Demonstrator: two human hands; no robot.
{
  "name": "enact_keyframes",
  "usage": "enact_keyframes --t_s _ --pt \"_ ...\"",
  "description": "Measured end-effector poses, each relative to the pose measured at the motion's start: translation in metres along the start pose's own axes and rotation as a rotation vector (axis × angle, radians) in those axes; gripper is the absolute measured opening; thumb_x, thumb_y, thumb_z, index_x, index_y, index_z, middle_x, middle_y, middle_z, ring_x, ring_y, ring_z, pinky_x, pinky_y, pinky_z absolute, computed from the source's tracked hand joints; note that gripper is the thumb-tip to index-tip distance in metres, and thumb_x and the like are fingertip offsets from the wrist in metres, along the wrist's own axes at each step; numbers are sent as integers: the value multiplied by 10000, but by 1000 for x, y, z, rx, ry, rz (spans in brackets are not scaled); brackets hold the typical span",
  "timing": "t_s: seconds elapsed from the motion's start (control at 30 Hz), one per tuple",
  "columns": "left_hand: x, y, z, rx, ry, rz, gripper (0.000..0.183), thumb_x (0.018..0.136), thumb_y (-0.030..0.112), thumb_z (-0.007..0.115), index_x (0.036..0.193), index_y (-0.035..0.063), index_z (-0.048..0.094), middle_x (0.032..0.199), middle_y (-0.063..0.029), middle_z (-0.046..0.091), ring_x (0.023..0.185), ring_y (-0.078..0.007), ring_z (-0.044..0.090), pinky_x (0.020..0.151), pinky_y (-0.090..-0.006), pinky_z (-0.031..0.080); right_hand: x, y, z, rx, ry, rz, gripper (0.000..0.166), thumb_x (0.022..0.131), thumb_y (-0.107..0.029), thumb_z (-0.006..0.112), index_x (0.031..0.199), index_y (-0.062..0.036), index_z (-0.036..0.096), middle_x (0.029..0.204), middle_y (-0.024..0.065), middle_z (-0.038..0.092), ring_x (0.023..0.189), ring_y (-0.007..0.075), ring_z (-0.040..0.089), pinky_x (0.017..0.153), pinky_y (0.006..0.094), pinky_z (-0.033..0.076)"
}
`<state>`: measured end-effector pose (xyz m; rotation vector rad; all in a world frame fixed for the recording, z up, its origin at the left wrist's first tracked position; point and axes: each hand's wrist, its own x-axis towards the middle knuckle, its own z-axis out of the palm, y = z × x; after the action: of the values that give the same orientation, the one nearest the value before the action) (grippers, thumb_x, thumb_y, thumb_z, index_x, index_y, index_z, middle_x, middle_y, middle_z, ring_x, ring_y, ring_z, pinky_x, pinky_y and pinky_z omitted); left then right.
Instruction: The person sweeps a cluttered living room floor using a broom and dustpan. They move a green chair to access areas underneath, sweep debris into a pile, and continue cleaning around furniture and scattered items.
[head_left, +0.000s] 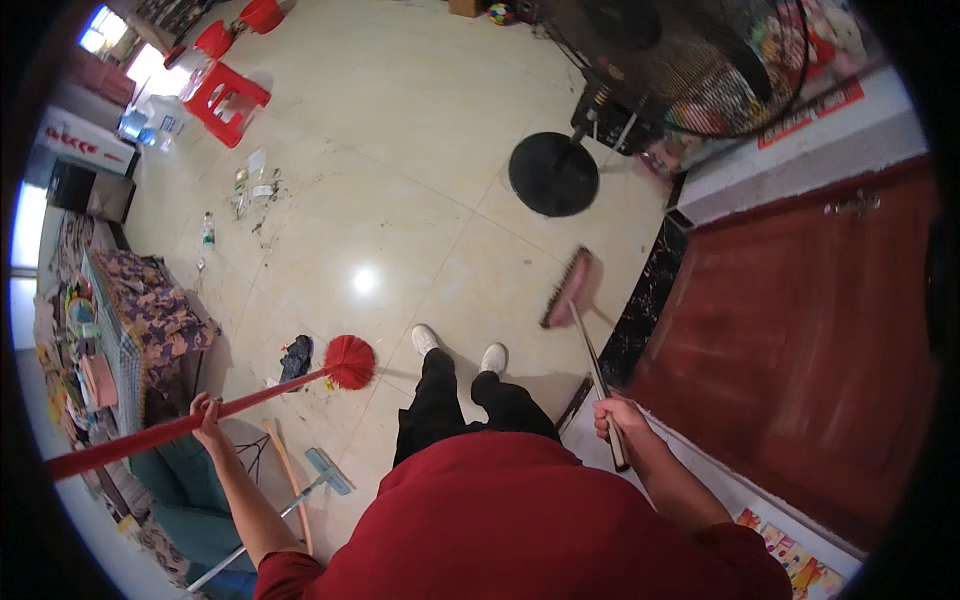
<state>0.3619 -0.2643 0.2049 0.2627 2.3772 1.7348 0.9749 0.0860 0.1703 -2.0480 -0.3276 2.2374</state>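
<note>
My left hand (207, 417) is wrapped around the red pole of a round-headed brush (350, 362), whose bushy red head is low over the tiled floor at the left of my feet. In my right hand (622, 417) is the metal-coloured handle of a push broom (577, 289). The broom's pinkish head, with dark bristles, is at the floor near the black marble skirting; it looks slightly blurred. A crumpled dark plastic bag (297, 358) lies beside the red brush head. Litter and dirt (259, 187) are scattered farther out on the left.
A black pedestal fan (553, 174) stands at the upper right, before a reddish-brown door (787, 322). A red plastic stool (225, 101) and a plastic bottle (208, 231) are at the left. A blue-headed squeegee or mop (328, 471) leans near a cloth-draped table (154, 300).
</note>
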Motion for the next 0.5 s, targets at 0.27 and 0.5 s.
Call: enact_keyframes --t_s 0.27,0.5 --pt "2 2 -5 -2 -6 59 248 740 93 624 963 -2 572 775 -80 612 754 -184 611 760 -306 478 100 -8 141 -18 -132 -212 108 793 -133 553 745 -48 508 641 48 514 603 158 516 502 281 409" --pt "16 2 -27 -28 -26 11 187 778 72 590 954 19 554 806 -69 586 786 -161 585 755 -286 478 137 -33 369 -224 -429 -101 118 710 -142 567 640 -79 494 562 48 465 483 179 466 427 323 383"
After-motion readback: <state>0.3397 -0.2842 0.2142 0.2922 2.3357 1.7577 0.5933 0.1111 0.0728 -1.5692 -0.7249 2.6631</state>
